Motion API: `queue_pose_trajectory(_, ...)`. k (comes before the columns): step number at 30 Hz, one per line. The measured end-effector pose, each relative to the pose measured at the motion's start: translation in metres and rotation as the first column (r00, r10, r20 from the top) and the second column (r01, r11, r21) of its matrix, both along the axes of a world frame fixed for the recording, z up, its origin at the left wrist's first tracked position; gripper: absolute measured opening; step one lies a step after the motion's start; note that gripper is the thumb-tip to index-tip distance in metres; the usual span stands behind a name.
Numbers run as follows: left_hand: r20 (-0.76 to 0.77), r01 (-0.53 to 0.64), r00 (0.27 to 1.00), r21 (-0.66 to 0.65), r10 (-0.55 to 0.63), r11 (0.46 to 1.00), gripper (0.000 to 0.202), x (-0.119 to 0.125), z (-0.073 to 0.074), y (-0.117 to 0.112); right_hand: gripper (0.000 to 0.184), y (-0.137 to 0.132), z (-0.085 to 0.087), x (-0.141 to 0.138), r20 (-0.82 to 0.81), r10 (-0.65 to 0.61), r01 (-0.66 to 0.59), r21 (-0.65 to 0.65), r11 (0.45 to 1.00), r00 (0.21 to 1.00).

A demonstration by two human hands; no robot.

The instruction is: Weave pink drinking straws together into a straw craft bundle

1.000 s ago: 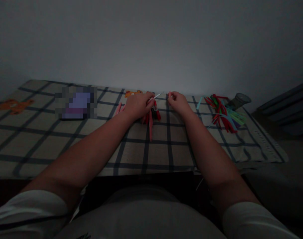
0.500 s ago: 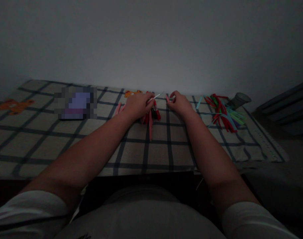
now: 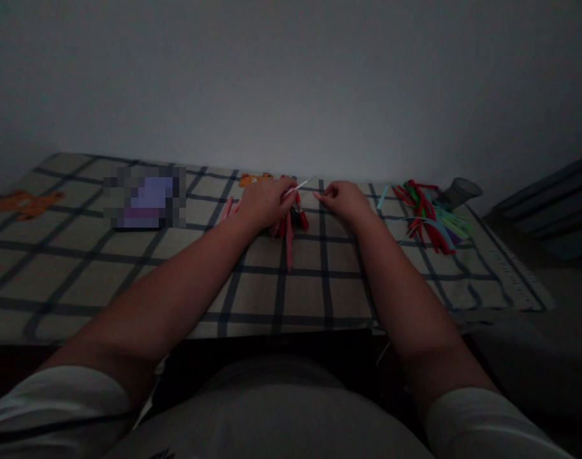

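My left hand [image 3: 264, 203] is closed round a thin white stick [image 3: 303, 185], whose tip points up to the right. Under and beside that hand lie pink strips [image 3: 289, 245] and red, dark-tipped pieces [image 3: 301, 218], partly covered by my fingers. My right hand [image 3: 345, 203] is a short way to the right, thumb and fingers pinched together. A small pink piece [image 3: 316, 195], seemingly a strip end, sticks out of the pinch towards the stick without touching it. Dim light hides the finer detail.
An orange bear-shaped piece [image 3: 255, 180] lies behind my left hand, another orange figure [image 3: 25, 204] far left. A blurred phone-like device [image 3: 150, 203] is at left. Right are a light blue strip [image 3: 382, 197], a coloured strip bundle [image 3: 427, 220] and a dark cup [image 3: 465, 187] by the wall.
My right hand's fingers have closed in and shifted slightly; the pink piece that stood upright now points left, lower down. My left hand and the white stick have stayed put.
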State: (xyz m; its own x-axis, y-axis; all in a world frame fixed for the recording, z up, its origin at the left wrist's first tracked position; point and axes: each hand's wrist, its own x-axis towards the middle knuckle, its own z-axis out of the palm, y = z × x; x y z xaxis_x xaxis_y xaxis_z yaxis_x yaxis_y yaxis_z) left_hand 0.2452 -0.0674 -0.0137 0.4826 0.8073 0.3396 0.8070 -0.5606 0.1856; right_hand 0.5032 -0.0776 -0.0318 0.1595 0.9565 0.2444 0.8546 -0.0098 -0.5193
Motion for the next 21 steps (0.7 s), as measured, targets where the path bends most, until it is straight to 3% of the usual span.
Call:
queue_pose_trajectory(3, -0.011, 0.005, 1.000, -0.009, -0.006, 1.000, 0.050, 0.000, 0.001, -0.001, 0.021, 0.001, 0.004, -0.007, -0.314, 0.076, -0.035, 0.133, 0.991, 0.946)
queue_pose_trajectory(5, -0.015, 0.010, 1.000, -0.008, -0.010, 1.000, 0.050, 0.000, 0.002, -0.001, 0.019, 0.001, 0.008, -0.013, -0.497, 0.172, -0.087, 0.190, 0.978, 0.850)
queue_pose_trajectory(8, -0.020, 0.006, 1.000, -0.004, -0.006, 1.000, 0.048, 0.001, 0.003, -0.002, 0.023, 0.000, 0.010, -0.022, -0.650, 0.235, -0.158, 0.176, 0.972, 0.723)
queue_pose_trajectory(12, -0.037, -0.005, 0.999, -0.004, 0.005, 1.000, 0.047, 0.001, 0.004, -0.003, 0.031, -0.001, 0.011, -0.026, -0.739, 0.233, -0.199, 0.136, 0.971, 0.633)
queue_pose_trajectory(17, -0.024, -0.002, 1.000, -0.003, 0.002, 1.000, 0.047, 0.001, 0.003, -0.003, 0.049, -0.004, 0.012, -0.027, -0.772, 0.270, -0.232, 0.162, 0.959, 0.575)
queue_pose_trajectory(21, -0.004, 0.000, 1.000, 0.005, 0.000, 1.000, 0.045, 0.000, 0.001, -0.001, 0.053, -0.001, 0.007, -0.030, -0.781, 0.297, -0.271, 0.170, 0.948, 0.550)
